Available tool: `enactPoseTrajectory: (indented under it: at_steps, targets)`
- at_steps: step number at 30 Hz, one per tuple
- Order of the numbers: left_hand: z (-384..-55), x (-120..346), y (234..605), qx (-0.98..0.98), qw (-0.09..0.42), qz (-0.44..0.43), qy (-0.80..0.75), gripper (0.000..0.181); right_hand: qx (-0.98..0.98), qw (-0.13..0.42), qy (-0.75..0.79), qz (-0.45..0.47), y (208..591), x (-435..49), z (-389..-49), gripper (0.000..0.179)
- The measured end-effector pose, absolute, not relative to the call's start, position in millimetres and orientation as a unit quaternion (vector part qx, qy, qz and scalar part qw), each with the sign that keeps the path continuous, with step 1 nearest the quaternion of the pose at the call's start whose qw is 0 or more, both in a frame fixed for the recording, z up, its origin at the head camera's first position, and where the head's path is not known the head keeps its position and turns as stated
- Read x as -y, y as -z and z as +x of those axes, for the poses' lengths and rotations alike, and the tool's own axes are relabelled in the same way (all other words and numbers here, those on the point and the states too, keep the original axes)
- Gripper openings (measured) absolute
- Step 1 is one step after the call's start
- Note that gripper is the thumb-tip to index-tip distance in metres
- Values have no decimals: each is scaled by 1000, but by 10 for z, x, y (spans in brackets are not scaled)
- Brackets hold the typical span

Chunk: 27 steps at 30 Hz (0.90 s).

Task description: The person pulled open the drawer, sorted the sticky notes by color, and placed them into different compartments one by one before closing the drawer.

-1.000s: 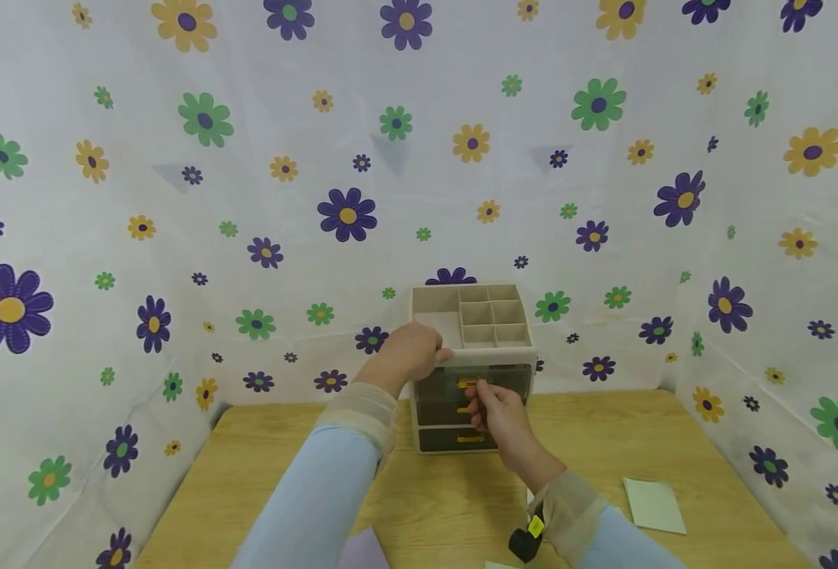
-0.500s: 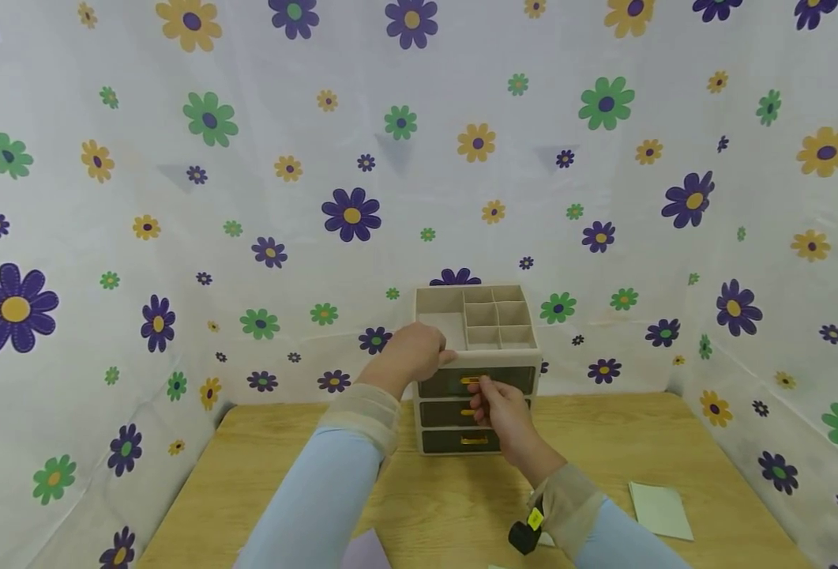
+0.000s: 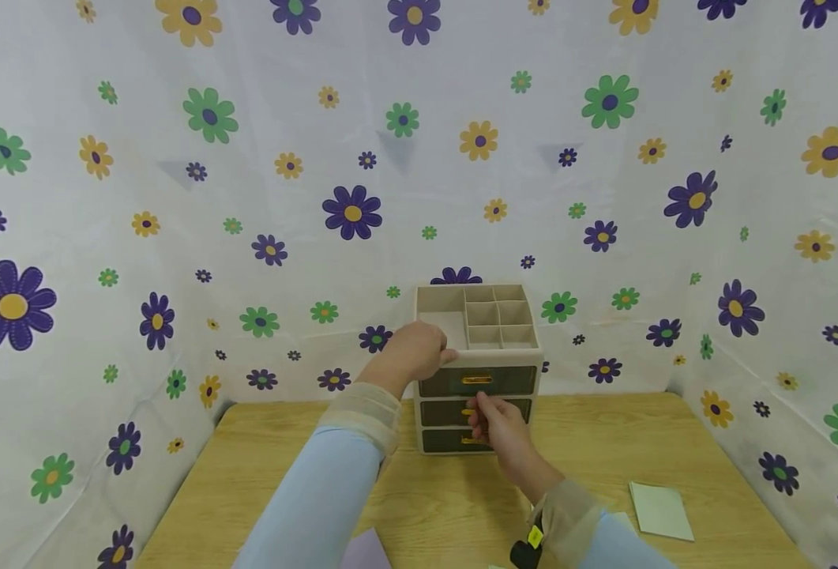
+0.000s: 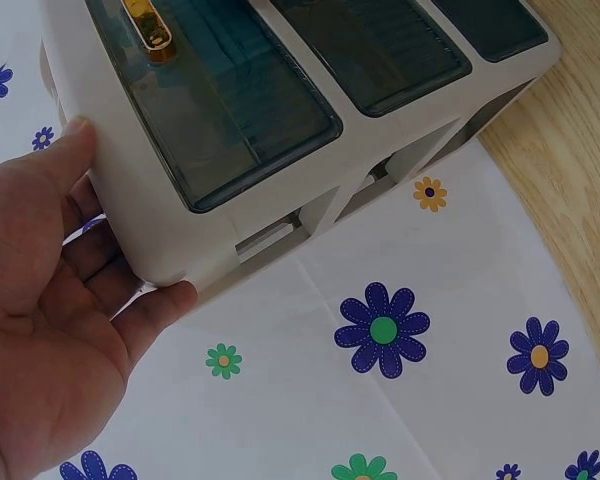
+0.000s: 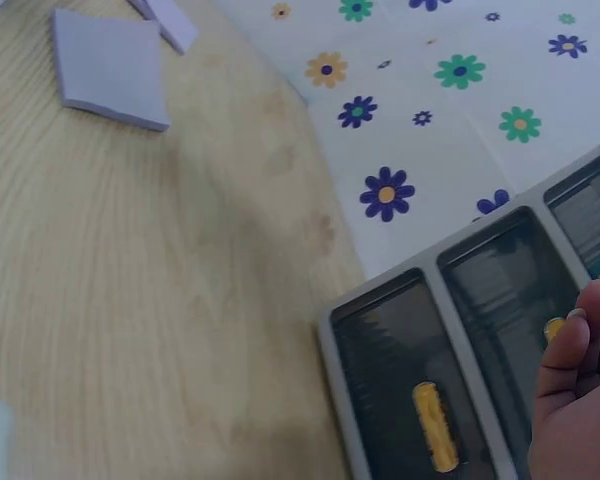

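A beige desktop drawer organizer [image 3: 498,358] stands at the back of the table. It has three dark see-through drawers, all pushed in, with amber handles. My left hand [image 3: 413,352] grips its upper left front corner, thumb on the front edge; the left wrist view shows the fingers around that corner. My right hand [image 3: 509,433] is in front of the middle drawer, fingers loosely bent and thumb near the fingertips. It sits below the top handle [image 3: 476,379] and partly hides the middle handle [image 5: 553,330]. No grip on a handle shows. The bottom handle [image 5: 437,427] is visible.
A pale green paper pad [image 3: 662,512] lies at the right of the wooden table [image 3: 262,466]. Purple pads [image 5: 110,70] lie near the front. A black object with a yellow label [image 3: 532,540] sits beside my right sleeve. Flower-printed sheeting [image 3: 283,300] surrounds the table.
The top drawer, slightly out a second ago, has gone in. My right hand has left the top handle and moved down to the middle drawer. My left hand keeps its hold on the corner.
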State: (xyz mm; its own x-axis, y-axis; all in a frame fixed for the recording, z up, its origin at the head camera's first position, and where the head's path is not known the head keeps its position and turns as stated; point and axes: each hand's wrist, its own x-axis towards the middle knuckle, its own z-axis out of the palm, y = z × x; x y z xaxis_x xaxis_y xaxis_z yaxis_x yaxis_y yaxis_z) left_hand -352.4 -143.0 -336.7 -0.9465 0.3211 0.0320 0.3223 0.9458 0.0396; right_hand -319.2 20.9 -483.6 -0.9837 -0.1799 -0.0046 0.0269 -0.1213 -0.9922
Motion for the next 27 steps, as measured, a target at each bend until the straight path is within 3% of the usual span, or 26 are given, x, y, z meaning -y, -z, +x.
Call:
enactPoseTrajectory:
  at_steps: [19,27]
  targets:
    - [-3476,1429,3334,988,12,-154,29,36,-657,105,746,-14,5145,-198,-3154,49]
    - [-3476,1430,3344,988,6,-147,45,35,-652,93,752,3,5175,-189,-3219,47]
